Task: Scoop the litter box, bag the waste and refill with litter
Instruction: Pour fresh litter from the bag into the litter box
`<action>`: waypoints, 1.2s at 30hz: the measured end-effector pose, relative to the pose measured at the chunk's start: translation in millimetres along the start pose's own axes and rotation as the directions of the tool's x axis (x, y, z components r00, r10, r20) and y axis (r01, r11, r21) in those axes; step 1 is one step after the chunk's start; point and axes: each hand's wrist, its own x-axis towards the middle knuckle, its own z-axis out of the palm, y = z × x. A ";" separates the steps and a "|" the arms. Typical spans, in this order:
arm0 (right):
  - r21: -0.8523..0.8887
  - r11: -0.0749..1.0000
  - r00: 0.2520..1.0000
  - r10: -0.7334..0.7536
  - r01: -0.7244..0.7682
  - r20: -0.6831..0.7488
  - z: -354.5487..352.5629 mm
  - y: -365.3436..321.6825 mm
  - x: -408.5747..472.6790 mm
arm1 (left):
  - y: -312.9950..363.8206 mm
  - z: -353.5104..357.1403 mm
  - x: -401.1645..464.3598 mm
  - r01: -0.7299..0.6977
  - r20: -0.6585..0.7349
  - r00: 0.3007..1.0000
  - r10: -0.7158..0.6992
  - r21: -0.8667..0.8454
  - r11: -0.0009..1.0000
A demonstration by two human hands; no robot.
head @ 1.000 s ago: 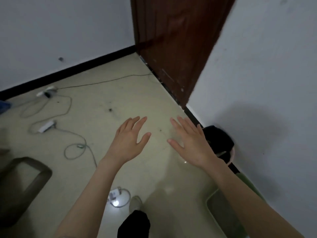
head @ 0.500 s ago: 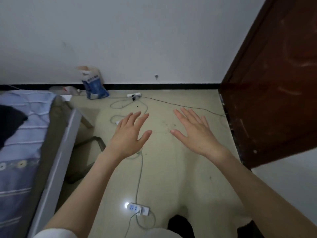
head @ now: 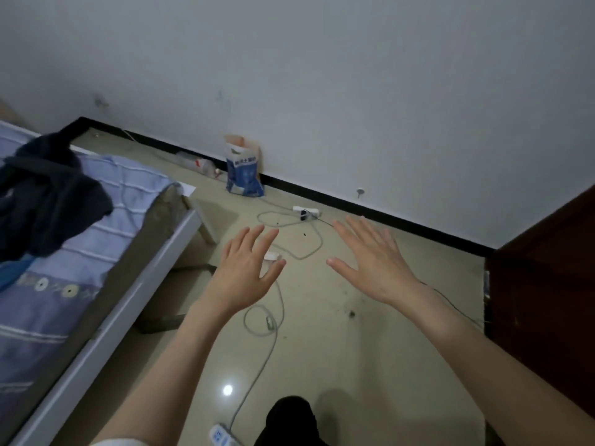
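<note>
My left hand [head: 248, 268] and my right hand [head: 370, 259] are held out in front of me above the floor, fingers spread and straight, holding nothing. A blue and white bag [head: 243, 175], open at the top, stands against the far wall's baseboard, well beyond both hands. No litter box or scoop is in view.
A bed [head: 80, 252] with a purple striped cover and dark clothing [head: 42, 194] fills the left. White cables and power strips [head: 307, 212] trail across the beige floor [head: 322, 349]. A dark wooden door [head: 544, 300] stands at the right. A dark frame [head: 167, 320] pokes out under the bed.
The view has swung left, away from the door and the corner with the bins, bringing the bed and the blue bag into sight. Both hands stay spread and empty.
</note>
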 end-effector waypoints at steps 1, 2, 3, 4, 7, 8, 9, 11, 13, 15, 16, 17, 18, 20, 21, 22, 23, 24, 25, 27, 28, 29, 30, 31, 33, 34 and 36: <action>-0.003 1.000 0.999 -0.029 0.029 0.013 -2.5 0.5 15.9 | -4.4 -3.2 10.4 0.030 -0.007 1.000 -0.031 -0.012 0.999; -0.008 0.998 0.998 -0.057 0.057 0.023 -4.7 0.6 33.0 | -10.0 -5.7 21.0 0.059 -0.014 0.998 -0.059 -0.020 0.998; -0.014 0.996 0.996 -0.083 0.083 0.028 -7.1 0.5 52.4 | -16.8 -8.2 32.9 0.083 -0.025 0.996 -0.084 -0.024 0.996; -0.019 0.994 0.994 -0.104 0.105 0.032 -9.7 0.1 73.4 | -25.0 -9.8 46.2 0.105 -0.036 0.994 -0.106 -0.029 0.994; -0.028 0.989 0.988 -0.143 0.145 0.055 -14.2 -0.8 141.9 | -53.1 -13.5 94.7 0.169 -0.036 0.985 -0.171 -0.062 0.984; -0.036 0.987 0.986 -0.154 0.156 0.061 -14.1 -0.5 166.3 | -64.2 -13.7 113.6 0.189 -0.031 0.981 -0.191 -0.068 0.980; -0.043 0.985 0.985 -0.162 0.165 0.066 -13.4 -0.4 191.2 | -75.3 -13.9 132.5 0.209 -0.022 0.977 -0.211 -0.072 0.975; -0.047 0.984 0.983 -0.170 0.173 0.070 -12.3 -0.1 240.4 | -97.0 -15.7 169.9 0.239 -0.005 0.971 -0.240 -0.081 0.968; -0.033 0.984 0.981 -0.169 0.173 0.097 -12.8 -2.4 281.9 | -116.9 -19.4 202.5 0.256 0.011 0.967 -0.256 -0.097 0.962; -0.036 0.982 0.975 -0.177 0.183 0.134 -14.3 -6.0 318.9 | -135.2 -26.0 233.9 0.277 0.013 0.961 -0.277 -0.101 0.956; -0.042 0.980 0.971 -0.185 0.193 0.152 -15.8 -7.5 335.7 | -143.0 -29.1 248.6 0.291 0.020 0.957 -0.290 -0.103 0.951; -0.044 0.979 0.968 -0.190 0.200 0.166 -17.5 -8.3 351.9 | -149.7 -32.0 262.4 0.302 0.028 0.953 -0.301 -0.104 0.948; -0.042 0.978 0.966 -0.194 0.204 0.173 -19.1 -8.3 369.6 | -156.7 -34.1 276.8 0.309 0.029 0.951 -0.308 -0.102 0.945; -0.020 0.978 0.962 -0.199 0.207 0.186 -24.5 -7.4 407.4 | -169.5 -37.2 307.3 0.318 0.025 0.948 -0.317 -0.093 0.944; -0.005 0.978 0.960 -0.205 0.209 0.192 -27.9 -7.2 427.2 | -175.9 -38.1 323.3 0.322 0.024 0.947 -0.321 -0.088 0.943; 0.009 0.977 0.958 -0.211 0.213 0.196 -31.8 -6.8 447.2 | -181.9 -39.5 340.3 0.327 0.021 0.945 -0.326 -0.083 0.941; 0.019 0.976 0.955 -0.216 0.217 0.201 -36.0 -5.9 466.7 | -187.3 -40.9 357.5 0.332 0.023 0.943 -0.331 -0.078 0.940; 0.024 0.975 0.952 -0.223 0.223 0.210 -39.9 -4.4 486.1 | -191.9 -42.4 375.3 0.338 0.029 0.941 -0.336 -0.073 0.938; 0.021 0.972 0.947 -0.232 0.233 0.220 -43.3 -2.1 505.6 | -195.3 -44.1 393.2 0.347 0.034 0.938 -0.345 -0.072 0.935; 0.005 0.966 0.936 -0.252 0.259 0.245 -48.8 5.0 546.3 | -202.0 -45.8 430.6 0.369 0.036 0.929 -0.368 -0.074 0.926; 0.004 0.963 0.929 -0.261 0.269 0.261 -51.6 8.9 568.4 | -205.4 -46.3 450.3 0.384 0.037 0.924 -0.382 -0.083 0.920; 0.004 0.960 0.921 -0.268 0.279 0.283 -54.1 13.1 590.3 | -208.6 -46.2 469.7 0.399 0.043 0.917 -0.397 -0.097 0.912; -0.003 0.957 0.911 -0.274 0.289 0.307 -56.0 17.3 613.3 | -211.9 -45.3 489.3 0.415 0.053 0.910 -0.412 -0.113 0.903; -0.016 0.953 0.903 -0.281 0.302 0.324 -57.1 21.5 636.0 | -215.2 -44.0 508.6 0.429 0.069 0.903 -0.423 -0.130 0.894; -0.038 0.945 0.892 -0.293 0.325 0.345 -56.5 27.7 680.4 | -225.1 -39.0 546.1 0.445 0.096 0.895 -0.435 -0.154 0.882; -0.041 0.942 0.888 -0.299 0.333 0.351 -54.0 28.9 702.0 | -232.6 -36.2 563.8 0.451 0.103 0.892 -0.440 -0.163 0.877; -0.035 0.935 0.870 -0.316 0.354 0.379 -45.6 27.8 742.0 | -248.5 -30.0 591.4 0.483 0.123 0.876 -0.467 -0.177 0.858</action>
